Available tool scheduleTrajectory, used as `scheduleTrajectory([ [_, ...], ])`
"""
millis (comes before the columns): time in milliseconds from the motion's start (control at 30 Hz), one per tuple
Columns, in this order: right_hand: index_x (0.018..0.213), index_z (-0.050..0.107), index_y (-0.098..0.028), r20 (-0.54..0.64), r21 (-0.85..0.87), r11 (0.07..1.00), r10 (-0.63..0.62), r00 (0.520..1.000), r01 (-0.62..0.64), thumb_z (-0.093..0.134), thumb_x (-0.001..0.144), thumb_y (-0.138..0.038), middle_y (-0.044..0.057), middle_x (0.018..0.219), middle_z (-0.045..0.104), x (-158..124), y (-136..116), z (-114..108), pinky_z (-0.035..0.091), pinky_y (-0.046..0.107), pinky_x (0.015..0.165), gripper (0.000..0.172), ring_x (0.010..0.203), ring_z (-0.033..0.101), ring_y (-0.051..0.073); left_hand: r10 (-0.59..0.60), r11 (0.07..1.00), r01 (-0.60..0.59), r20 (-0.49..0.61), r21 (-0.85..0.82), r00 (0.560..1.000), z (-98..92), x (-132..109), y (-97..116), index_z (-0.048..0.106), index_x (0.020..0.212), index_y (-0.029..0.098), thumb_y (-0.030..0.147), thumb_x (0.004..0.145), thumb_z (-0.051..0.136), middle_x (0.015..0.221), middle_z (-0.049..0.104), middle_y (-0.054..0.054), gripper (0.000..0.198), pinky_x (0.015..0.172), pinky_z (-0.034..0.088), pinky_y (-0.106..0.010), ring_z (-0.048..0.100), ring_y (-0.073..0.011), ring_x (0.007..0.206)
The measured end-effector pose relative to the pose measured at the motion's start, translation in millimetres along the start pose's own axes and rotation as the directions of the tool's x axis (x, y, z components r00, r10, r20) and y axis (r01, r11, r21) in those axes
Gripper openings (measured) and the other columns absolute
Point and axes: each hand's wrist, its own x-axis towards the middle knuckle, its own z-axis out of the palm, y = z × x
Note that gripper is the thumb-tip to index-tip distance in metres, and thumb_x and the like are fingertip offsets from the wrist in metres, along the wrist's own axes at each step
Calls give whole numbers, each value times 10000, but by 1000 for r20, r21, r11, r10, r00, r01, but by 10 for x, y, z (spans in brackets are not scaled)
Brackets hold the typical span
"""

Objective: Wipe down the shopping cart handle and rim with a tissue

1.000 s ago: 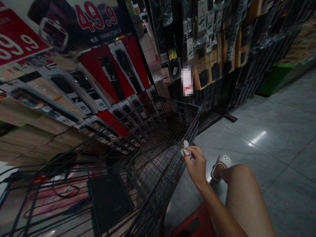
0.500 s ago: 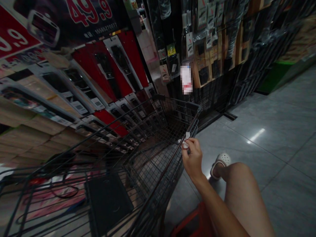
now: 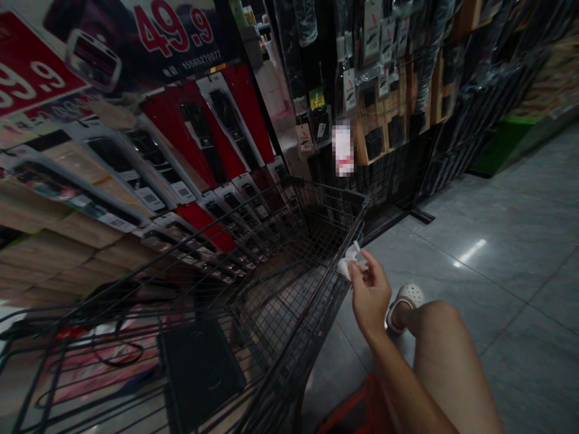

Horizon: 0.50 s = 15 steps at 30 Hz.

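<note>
My right hand (image 3: pixel 371 295) is closed on a crumpled white tissue (image 3: pixel 351 260), pinching it between thumb and fingers. The tissue is at the right-hand top rail of a dark wire shopping cart (image 3: pixel 301 313), and I cannot tell whether it presses on the rail. Part of the tissue sticks up above the fingertips. The cart appears tilted in the view, with a black flat panel (image 3: pixel 201 367) on its near side. My left hand is out of view.
Packaged goods (image 3: pixel 226 120) hang on a display left of and beyond the cart, under a price sign (image 3: pixel 176 27). Bagged items (image 3: pixel 380 108) hang on a rack ahead. My bent leg (image 3: pixel 452 361) and white clog (image 3: pixel 407 298) are at right, over grey tile floor (image 3: pixel 511 241). An orange-red object (image 3: pixel 362 407) is below.
My right hand has moved slightly right and down with the tissue, and more of the tissue now shows. The cart has stayed in place.
</note>
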Motion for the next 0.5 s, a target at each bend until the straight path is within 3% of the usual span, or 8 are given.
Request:
scheduleTrajectory([
  [67,1054,662,-173,47,7,1000,-27,999,27,540,836,-377,69,914,631,52,-58,23,483,297,707,323,801,582,167,-8,1000,8,19,3,1000,21,78,33,610,1137,187,430,907,418,1072,673,-86,386,758,546,-324,608,-207,1057],
  [200,1003,679,-191,221,64,995,-85,972,73,557,834,-365,80,979,598,75,-63,59,486,320,781,271,901,577,182,-95,981,74,114,180,989,117,176,78,626,1126,203,317,949,41,1105,643,-33,622,740,523,-323,554,-193,1151],
  [300,977,678,-198,250,87,993,-103,963,83,588,818,-343,76,986,564,54,-10,51,495,309,748,233,907,568,180,-160,952,114,146,283,976,47,139,20,632,1124,246,392,949,157,1110,645,-32,526,671,532,-334,569,-232,1127],
  [333,955,681,-197,244,79,993,-108,964,91,590,818,-333,72,969,559,50,11,46,496,301,724,213,890,567,176,-184,946,136,145,294,972,-25,99,-24,638,1110,279,466,923,282,1141,643,-41,444,625,542,-350,582,-267,1105],
  [433,890,681,-195,215,37,990,-141,966,136,584,823,-301,58,907,568,47,79,32,486,290,687,159,840,567,166,-231,929,181,126,322,965,-380,-102,-207,691,1014,312,544,904,89,1193,627,-8,654,518,484,-352,566,-315,1103],
  [500,866,674,-190,198,16,987,-157,967,157,576,826,-295,52,880,581,52,124,22,478,293,688,149,818,570,164,-262,916,212,109,340,959,-712,-301,-337,710,957,323,580,885,59,1225,611,11,704,486,459,-347,555,-338,1102],
])
